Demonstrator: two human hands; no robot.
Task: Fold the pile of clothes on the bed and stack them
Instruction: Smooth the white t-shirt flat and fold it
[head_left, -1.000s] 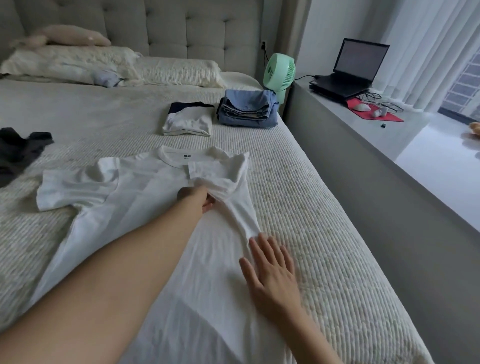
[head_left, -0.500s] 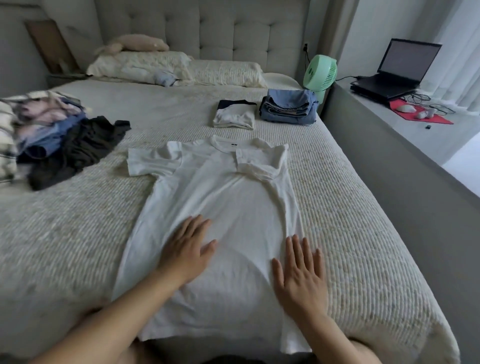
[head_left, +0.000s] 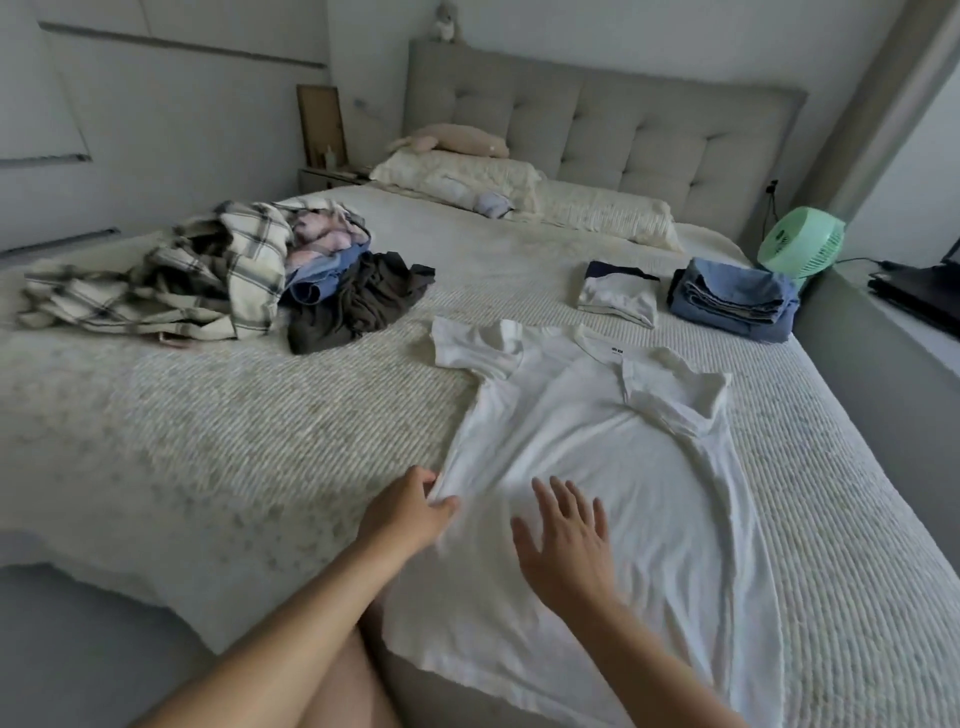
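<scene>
A white T-shirt (head_left: 613, 467) lies spread on the bed (head_left: 234, 467), its right sleeve folded inward over the chest. My left hand (head_left: 410, 512) pinches the shirt's left side edge near the waist. My right hand (head_left: 563, 540) is over the shirt's lower middle with fingers spread and straight. An unfolded pile of clothes (head_left: 223, 280) with a plaid shirt and dark garments sits at the far left. Two folded stacks lie beyond the shirt: a white and navy one (head_left: 618, 299) and a blue denim one (head_left: 732, 301).
Pillows (head_left: 519, 192) and a padded headboard (head_left: 623, 130) close the far end. A green fan (head_left: 800, 247) and a laptop (head_left: 924, 291) stand on the ledge to the right. The bed's near edge drops to the floor at lower left.
My view swung left, showing the unfolded pile. My left hand moved from flat on the shirt's middle to pinching its left edge. My right hand shifted left toward the shirt's centre.
</scene>
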